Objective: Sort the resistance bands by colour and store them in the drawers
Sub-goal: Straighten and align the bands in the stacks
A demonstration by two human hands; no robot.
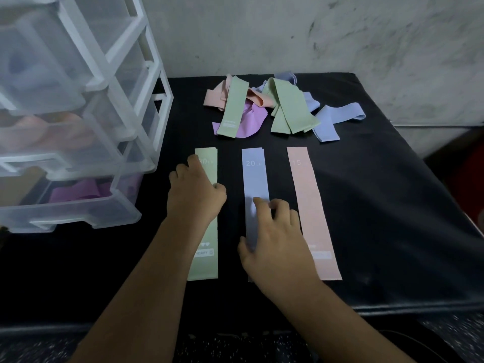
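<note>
Left hand (195, 191) on green band (207, 239) — right hand (272, 237) on blue band (255, 179).

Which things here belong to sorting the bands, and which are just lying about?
Job:
green band under left hand
blue band under right hand
pink band
tangled band pile
drawer unit

Lying about:
black cloth
stained wall

Drawer unit (78, 113) blocks the left — bare black table (392, 205) right.
</note>
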